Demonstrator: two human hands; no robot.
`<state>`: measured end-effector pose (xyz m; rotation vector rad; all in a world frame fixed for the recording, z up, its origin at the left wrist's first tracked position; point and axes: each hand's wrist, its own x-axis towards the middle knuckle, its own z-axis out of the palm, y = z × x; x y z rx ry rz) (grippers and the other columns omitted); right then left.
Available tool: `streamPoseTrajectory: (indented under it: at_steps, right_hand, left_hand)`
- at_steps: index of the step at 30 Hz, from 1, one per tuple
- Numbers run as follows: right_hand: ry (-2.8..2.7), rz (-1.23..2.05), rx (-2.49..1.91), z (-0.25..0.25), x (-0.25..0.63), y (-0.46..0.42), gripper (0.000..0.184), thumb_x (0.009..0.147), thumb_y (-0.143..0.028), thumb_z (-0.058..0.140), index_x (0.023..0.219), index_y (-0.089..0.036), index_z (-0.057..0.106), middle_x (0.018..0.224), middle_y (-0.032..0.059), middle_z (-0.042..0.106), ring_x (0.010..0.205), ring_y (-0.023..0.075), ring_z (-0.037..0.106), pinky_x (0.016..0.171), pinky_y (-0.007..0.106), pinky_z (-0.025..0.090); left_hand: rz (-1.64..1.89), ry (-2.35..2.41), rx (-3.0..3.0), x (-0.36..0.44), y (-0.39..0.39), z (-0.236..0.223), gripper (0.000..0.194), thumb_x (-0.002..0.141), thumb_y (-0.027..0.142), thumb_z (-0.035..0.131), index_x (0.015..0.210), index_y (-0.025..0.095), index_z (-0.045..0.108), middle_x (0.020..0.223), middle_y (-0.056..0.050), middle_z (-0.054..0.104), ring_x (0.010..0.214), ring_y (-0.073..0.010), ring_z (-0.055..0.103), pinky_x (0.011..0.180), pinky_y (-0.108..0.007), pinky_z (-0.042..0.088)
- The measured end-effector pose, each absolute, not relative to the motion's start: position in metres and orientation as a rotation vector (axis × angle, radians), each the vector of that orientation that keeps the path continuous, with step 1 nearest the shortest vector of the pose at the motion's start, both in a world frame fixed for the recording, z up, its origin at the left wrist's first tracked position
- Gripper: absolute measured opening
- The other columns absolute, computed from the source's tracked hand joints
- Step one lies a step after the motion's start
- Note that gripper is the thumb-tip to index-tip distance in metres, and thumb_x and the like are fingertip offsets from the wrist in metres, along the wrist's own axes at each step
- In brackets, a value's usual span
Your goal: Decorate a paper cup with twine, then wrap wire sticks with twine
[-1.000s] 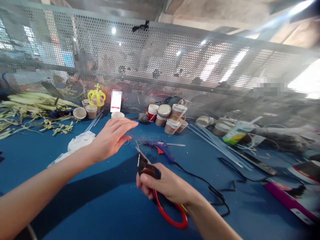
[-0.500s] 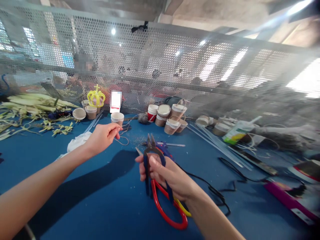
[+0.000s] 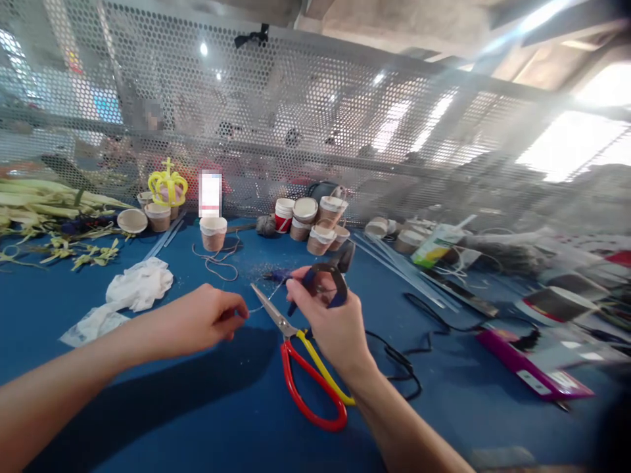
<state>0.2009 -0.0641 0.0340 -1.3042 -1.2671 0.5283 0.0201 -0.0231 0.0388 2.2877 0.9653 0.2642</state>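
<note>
My left hand (image 3: 210,318) hovers above the blue table with its fingers pinched on one end of a thin pale strand (image 3: 266,299). The strand runs up to the fingertips of my right hand (image 3: 330,312). That hand is also closed round a pair of pliers (image 3: 345,256) with dark blue handles, the jaws pointing up and away to the right. Scissors (image 3: 283,323) with red and yellow handles lie beneath, their blades toward the far left. A blue tool (image 3: 277,274), partly hidden by my right hand, rests behind them.
A paper cup (image 3: 213,234) stands behind a loose cord (image 3: 221,268). Several more cups (image 3: 305,210) line the mesh screen (image 3: 296,85). White crumpled cloth (image 3: 140,286) lies left; clear sticks (image 3: 399,272), a black cable (image 3: 394,361) and a purple box (image 3: 527,364) lie right.
My left hand has come down and nearer. My right hand has lifted and turned, swinging the pliers' jaws to the right; the thin strand now shows between both hands. The view has shifted right.
</note>
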Motion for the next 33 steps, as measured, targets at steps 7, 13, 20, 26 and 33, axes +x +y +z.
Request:
streamPoseTrajectory:
  at_steps: [7,13,20,26,33]
  right_hand:
    - [-1.434,0.785,-1.280,0.023,0.198,-0.059,0.013,0.072,-0.027,0.056,0.070,-0.016,0.053,0.059,-0.0024,0.051,0.054,0.0100,0.050,0.056,0.023,0.043]
    - [-1.444,0.794,-1.287,0.015,0.199,-0.053,0.015,0.074,-0.031,0.054,0.072,-0.016,0.051,0.059,-0.0025,0.050,0.055,0.0106,0.050,0.058,0.024,0.043]
    - [-1.473,0.793,-1.283,0.013,0.200,-0.053,0.016,0.073,-0.032,0.055,0.073,-0.017,0.052,0.061,-0.0017,0.052,0.055,0.0112,0.052,0.059,0.025,0.045]
    - [-1.578,0.718,-1.321,0.013,0.204,-0.055,0.017,0.076,-0.033,0.052,0.077,-0.016,0.053,0.062,-0.0010,0.054,0.057,0.0113,0.052,0.060,0.025,0.043]
    - [-1.607,0.657,-1.358,0.016,0.205,-0.056,0.019,0.076,-0.034,0.051,0.080,-0.016,0.054,0.066,0.0013,0.056,0.060,0.0124,0.052,0.060,0.026,0.044]
  left_hand:
    - [0.221,0.864,2.122,0.026,-0.024,0.031,0.018,0.079,0.030,0.040,0.080,0.017,0.053,0.058,0.002,0.054,0.050,-0.0103,0.048,0.048,-0.019,0.036]
    - [0.072,1.212,2.550,0.043,-0.028,-0.014,0.036,0.070,0.051,0.051,0.072,0.016,0.057,0.064,-0.008,0.062,0.057,-0.0213,0.056,0.048,-0.026,0.033]
    - [0.091,1.246,2.461,0.046,-0.023,-0.020,0.015,0.072,0.032,0.052,0.069,0.019,0.061,0.066,-0.005,0.066,0.061,-0.0184,0.059,0.050,-0.024,0.035]
    - [0.050,1.252,2.494,0.048,-0.024,-0.017,0.015,0.070,0.022,0.048,0.068,0.019,0.062,0.066,-0.005,0.067,0.061,-0.0187,0.060,0.053,-0.025,0.038]
    - [0.070,1.246,2.607,0.047,-0.023,-0.009,0.017,0.070,0.018,0.045,0.075,0.015,0.061,0.073,-0.011,0.066,0.068,-0.0249,0.061,0.059,-0.032,0.042]
